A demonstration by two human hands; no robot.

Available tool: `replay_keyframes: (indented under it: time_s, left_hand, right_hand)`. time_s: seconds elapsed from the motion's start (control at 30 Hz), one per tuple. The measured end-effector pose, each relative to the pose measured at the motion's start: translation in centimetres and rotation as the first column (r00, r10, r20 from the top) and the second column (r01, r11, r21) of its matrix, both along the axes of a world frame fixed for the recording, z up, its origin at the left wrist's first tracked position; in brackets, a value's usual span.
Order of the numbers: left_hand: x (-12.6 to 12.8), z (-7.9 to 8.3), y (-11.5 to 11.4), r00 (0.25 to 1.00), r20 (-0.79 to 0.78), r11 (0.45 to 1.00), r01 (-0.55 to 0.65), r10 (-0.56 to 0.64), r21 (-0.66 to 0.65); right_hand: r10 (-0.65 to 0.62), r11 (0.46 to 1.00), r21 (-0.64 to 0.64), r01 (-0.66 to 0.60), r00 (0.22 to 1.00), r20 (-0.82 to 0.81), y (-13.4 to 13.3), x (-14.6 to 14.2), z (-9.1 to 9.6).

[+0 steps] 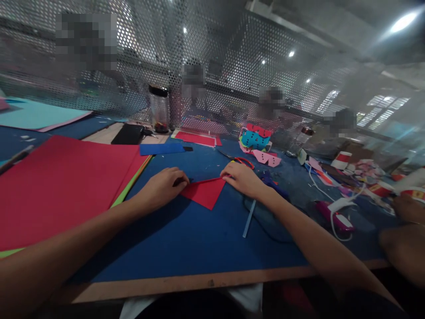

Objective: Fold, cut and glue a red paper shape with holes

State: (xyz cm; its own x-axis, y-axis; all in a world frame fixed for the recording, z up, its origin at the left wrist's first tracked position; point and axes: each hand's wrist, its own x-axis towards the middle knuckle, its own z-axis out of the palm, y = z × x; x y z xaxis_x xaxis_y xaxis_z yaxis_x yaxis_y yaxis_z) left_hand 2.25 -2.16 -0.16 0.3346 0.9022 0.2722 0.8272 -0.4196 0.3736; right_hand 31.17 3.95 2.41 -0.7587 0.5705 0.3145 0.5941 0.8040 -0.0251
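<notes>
A folded piece of red paper (205, 193) lies on the blue tabletop (186, 248) between my hands, one corner pointing toward me. My left hand (166, 185) grips its left end, fingers curled and pressed on the edge. At the upper right corner, my right hand (239, 177) pinches the paper along its far fold. Scissors with red and black handles (245, 162) lie just beyond my right hand. Below that hand a clear glue stick (249, 219) rests on the table, and a dark blue tool (274, 184), partly hidden by my forearm, lies to its right.
Large red sheets (66, 181) cover the left side. Behind stand a jar with a black lid (159, 108) and a perforated metal screen (219, 66). Cut pink and blue paper shapes (257, 141) lie at the back. On the right are a magenta device (335, 217), paper scraps and another person's hand (410, 208).
</notes>
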Motion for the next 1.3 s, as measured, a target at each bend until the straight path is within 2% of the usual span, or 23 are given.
replay_keyframes:
  time_s: [0.2,0.3,0.4,0.47,0.83,1.1,1.3]
  left_hand:
    - [0.1,0.1,-0.1,1.0,0.026,1.0,0.006,-0.006,0.001]
    - [0.1,0.0,-0.1,1.0,0.025,1.0,-0.007,0.007,0.002]
    - [0.1,-0.1,0.0,1.0,0.013,1.0,-0.012,0.012,0.015]
    - [0.1,-0.2,0.0,1.0,0.004,1.0,-0.005,0.005,0.024]
    - [0.2,-0.7,0.0,0.998,0.009,0.997,0.059,-0.059,0.055]
    - [0.2,-0.4,-0.2,0.989,-0.1,0.984,0.123,-0.11,0.13]
    - [0.2,-0.3,0.0,0.998,-0.059,0.997,0.037,-0.033,0.07]
  right_hand:
    - [0.019,1.0,0.007,-0.019,1.0,0.025,1.0,-0.5,-1.1]
    - [0.023,0.994,0.106,-0.034,0.994,0.105,0.8,-0.7,-1.2]
    - [0.004,0.967,0.248,-0.059,0.976,0.217,0.5,-1.0,-1.4]
    - [-0.007,0.952,0.297,-0.072,0.967,0.256,0.3,-1.1,-1.4]
    - [0.038,0.993,0.107,-0.054,0.988,0.148,-0.1,-0.7,-1.7]
    - [0.03,0.995,0.092,-0.04,0.994,0.106,-0.2,-0.8,-1.9]
    - [0.029,0.995,0.094,-0.037,0.996,0.08,-0.2,-0.9,-2.2]
